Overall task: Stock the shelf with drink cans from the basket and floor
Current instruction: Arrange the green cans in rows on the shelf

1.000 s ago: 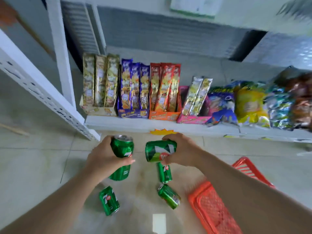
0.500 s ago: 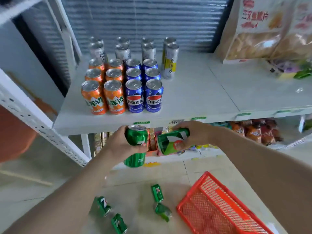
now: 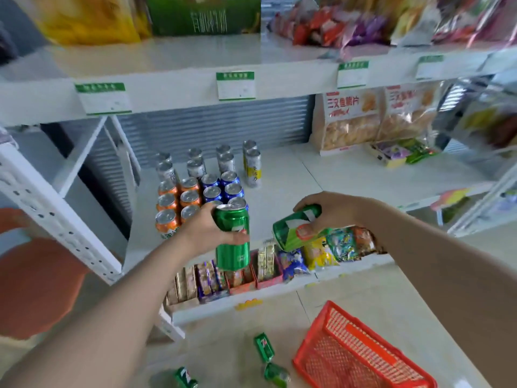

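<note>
My left hand (image 3: 205,231) grips an upright green can (image 3: 232,236) in front of the middle shelf (image 3: 282,191). My right hand (image 3: 330,211) holds a second green can (image 3: 293,233) tilted on its side, just right of the first. Both cans hover at the shelf's front edge, beside rows of orange cans (image 3: 174,203), blue cans (image 3: 221,187) and silver cans (image 3: 195,163) standing on the shelf. Three green cans (image 3: 264,347) lie on the floor below. The red basket (image 3: 361,357) sits on the floor at lower right.
Snack bags (image 3: 349,121) stand at the back right of the middle shelf. The lower shelf (image 3: 251,298) carries snack boxes and bags. The upper shelf (image 3: 179,79) with price tags hangs overhead. A white perforated upright (image 3: 53,219) runs along the left.
Both hands rose with their cans from near the floor to the level of the middle shelf, and my view tilted up from the lower shelf.
</note>
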A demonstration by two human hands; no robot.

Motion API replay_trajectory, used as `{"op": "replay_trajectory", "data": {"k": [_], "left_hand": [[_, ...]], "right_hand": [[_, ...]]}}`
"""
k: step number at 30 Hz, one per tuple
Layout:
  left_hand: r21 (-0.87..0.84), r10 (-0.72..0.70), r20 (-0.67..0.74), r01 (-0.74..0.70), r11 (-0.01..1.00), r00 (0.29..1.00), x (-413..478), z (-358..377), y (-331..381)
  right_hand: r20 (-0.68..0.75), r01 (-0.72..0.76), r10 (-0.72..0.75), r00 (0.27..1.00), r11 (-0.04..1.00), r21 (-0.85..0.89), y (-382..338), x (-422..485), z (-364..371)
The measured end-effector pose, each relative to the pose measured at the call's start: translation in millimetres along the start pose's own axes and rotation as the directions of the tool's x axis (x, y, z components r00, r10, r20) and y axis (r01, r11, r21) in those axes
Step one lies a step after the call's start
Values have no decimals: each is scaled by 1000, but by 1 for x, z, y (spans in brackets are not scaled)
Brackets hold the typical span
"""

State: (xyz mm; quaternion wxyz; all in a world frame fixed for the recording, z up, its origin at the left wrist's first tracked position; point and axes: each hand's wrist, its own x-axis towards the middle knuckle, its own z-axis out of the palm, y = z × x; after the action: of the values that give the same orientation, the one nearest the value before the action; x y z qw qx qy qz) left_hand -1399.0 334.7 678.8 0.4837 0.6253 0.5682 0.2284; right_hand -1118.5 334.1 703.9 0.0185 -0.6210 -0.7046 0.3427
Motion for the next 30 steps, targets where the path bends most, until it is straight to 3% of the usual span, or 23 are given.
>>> {"op": "replay_trajectory", "data": {"k": [8, 16, 22, 30], "left_hand": [[171, 56, -92, -40, 984, 994, 22, -3, 68], [279, 2, -148, 40, 959, 989, 96, 35, 93], [363, -40, -140, 89, 927, 989, 146, 61, 91], [624, 10, -86, 46, 780, 996, 212, 80, 78]], "right_hand": [[-36, 35, -37, 999, 998, -58, -14, 4, -51], [58, 96, -86, 995, 977, -189, 19, 63, -92], [-2, -10, 10, 1000, 979, -202, 59, 100, -102], [-65, -47, 35, 997, 979, -199, 92, 155, -92]]}}
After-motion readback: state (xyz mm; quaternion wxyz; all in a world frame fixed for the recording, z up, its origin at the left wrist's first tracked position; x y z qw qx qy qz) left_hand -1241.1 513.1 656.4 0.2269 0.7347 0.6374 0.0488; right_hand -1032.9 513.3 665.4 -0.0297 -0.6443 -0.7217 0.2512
